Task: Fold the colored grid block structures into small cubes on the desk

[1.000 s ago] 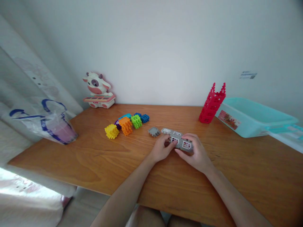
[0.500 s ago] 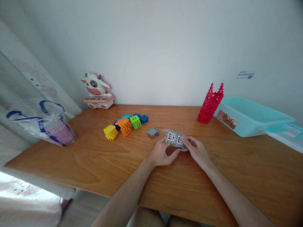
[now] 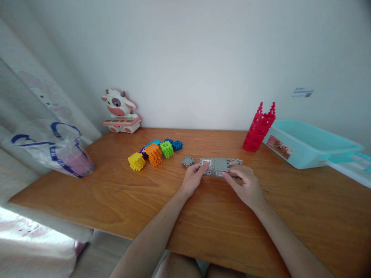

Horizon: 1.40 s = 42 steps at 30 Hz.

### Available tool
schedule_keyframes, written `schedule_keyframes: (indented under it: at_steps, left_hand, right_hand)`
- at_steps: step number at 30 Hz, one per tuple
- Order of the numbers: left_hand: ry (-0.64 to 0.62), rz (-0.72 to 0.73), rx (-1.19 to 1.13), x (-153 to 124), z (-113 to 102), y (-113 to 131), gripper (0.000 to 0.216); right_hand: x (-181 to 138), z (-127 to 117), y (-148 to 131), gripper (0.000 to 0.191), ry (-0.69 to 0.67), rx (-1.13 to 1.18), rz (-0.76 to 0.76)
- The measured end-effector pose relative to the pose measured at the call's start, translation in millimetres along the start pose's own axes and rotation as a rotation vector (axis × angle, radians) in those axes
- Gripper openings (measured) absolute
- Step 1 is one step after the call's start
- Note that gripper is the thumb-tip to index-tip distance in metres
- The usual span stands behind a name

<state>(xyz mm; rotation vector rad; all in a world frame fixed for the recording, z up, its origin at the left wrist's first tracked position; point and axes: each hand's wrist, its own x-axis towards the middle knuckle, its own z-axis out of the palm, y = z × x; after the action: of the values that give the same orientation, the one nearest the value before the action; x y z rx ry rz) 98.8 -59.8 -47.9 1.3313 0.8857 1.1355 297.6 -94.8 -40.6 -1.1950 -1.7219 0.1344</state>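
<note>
A flat strip of grey interlocking panels with small windows (image 3: 220, 166) lies on the wooden table (image 3: 116, 197). My left hand (image 3: 193, 179) pinches its left end with the fingertips. My right hand (image 3: 246, 185) grips its right front edge, fingers curled on the panels. A separate small grey panel (image 3: 188, 160) lies just left of the strip, apart from both hands.
Yellow (image 3: 136, 161), orange (image 3: 154, 154), green (image 3: 167, 149) and blue (image 3: 177, 145) block cubes sit at centre left. A red block tower (image 3: 259, 127) leans by a teal plastic bin (image 3: 307, 143) at right. A cow toy keyboard (image 3: 120, 112) and a plastic bag (image 3: 58, 150) stand at left.
The grey panels were folded up and lifted between my hands; now they are spread flat in a row on the table, slightly farther from me.
</note>
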Motion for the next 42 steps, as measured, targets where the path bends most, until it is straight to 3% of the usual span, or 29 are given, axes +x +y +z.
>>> schedule_keyframes:
  at_steps: [4,8,16,22,28,34,38,42]
  left_hand:
    - [-0.066,0.05,-0.033,-2.3,4.2,4.8,0.05]
    - [-0.143,0.068,-0.019,-3.7,6.0,4.7,0.047]
    - [-0.168,0.096,-0.054,-4.7,9.0,-1.6,0.048]
    - [-0.156,0.105,-0.041,-5.9,8.4,0.8,0.042]
    - [-0.316,0.077,-0.009,-9.0,8.2,-2.8,0.036]
    - [-0.105,0.093,0.135,-7.4,8.8,0.5,0.047]
    - [0.017,0.224,0.118,-7.5,2.0,-2.6,0.021]
    - [-0.114,0.527,0.341,-12.1,-5.6,-1.4,0.058]
  right_hand:
    - [-0.8,3.9,-0.1,0.036,-0.093,0.055,0.197]
    - [-2.9,8.6,-1.7,0.041,-0.07,0.193,0.423]
    - [-0.3,10.3,-12.2,0.04,-0.038,0.634,0.585]
    - [-3.3,17.5,-11.4,0.038,-0.037,0.739,0.62]
    - [-4.2,16.5,-7.4,0.039,-0.012,0.661,0.605]
    - [-5.5,15.2,-3.5,0.037,-0.008,0.674,0.587]
    - [-7.1,15.6,-2.0,0.034,-0.018,0.683,0.544]
    - [-6.8,12.9,-4.7,0.041,-0.131,0.66,0.528]
